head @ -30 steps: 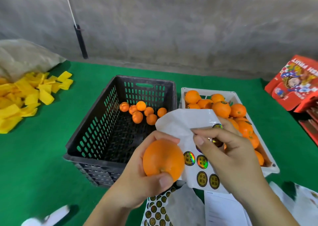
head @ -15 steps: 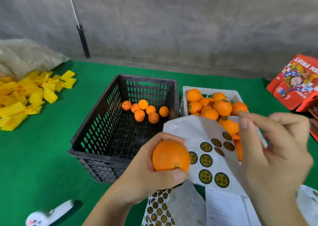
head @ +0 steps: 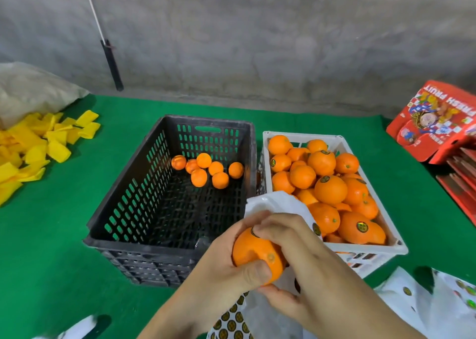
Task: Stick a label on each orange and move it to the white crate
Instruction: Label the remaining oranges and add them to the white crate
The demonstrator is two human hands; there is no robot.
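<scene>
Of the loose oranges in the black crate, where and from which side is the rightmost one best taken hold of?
Judging by its pose, from above: the rightmost orange sits alone at the row's end, its top and sides bare. Fingers around its round middle should work. The black crate has tall walls, so a sideways approach looks blocked.

From my remote seat I see two bare forearms come in from the bottom edge. No sleeves, gloves, watch or rings show on them. The left hand (head: pixel 226 264) shows a short, trimmed thumbnail. The right hand (head: pixel 296 256) shows its back and knuckles, and its fingers (head: pixel 273 226) are unadorned. Nothing else of the person is in view.
</scene>
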